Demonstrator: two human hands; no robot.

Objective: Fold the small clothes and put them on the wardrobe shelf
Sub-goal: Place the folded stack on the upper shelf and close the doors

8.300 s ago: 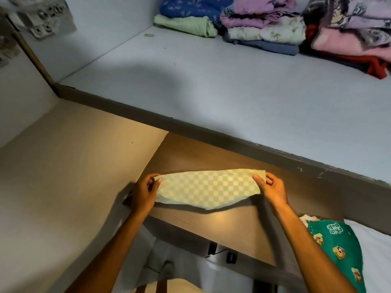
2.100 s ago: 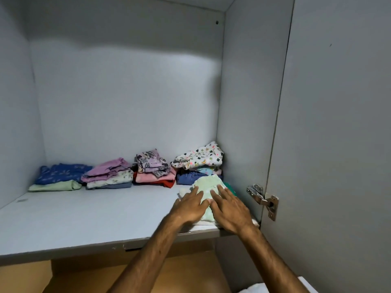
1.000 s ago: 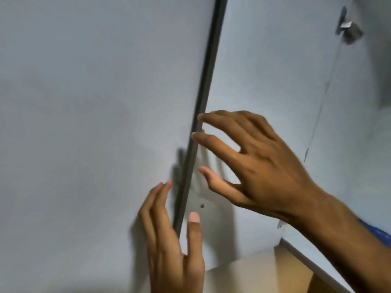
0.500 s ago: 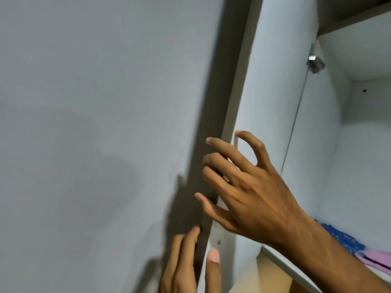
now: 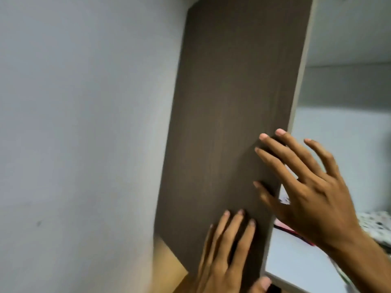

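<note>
Two bare hands lie against the dark brown wardrobe door, which stands upright and fills the middle of the head view. The left hand is low on the door, palm flat on its face, fingers spread and pointing up, the thumb hooked round the door's pale edge near the bottom; nothing is grasped in it. The right hand is higher and to the right of the door's edge, its fingers splayed and extended, the tips of three of them touching the door's face beside that edge, the thumb stretched toward the door below them. It too is released and empty. Left of the door is a plain grey-white panel. Right of the door the wardrobe interior shows, with the pale wardrobe shelf running back from the door's lower edge. The folded small clothes sit on that shelf, right of the door and mostly hidden behind the right hand and forearm: a white patterned piece and a strip of pink and red fabric are all that can be made out, blurred.
</note>
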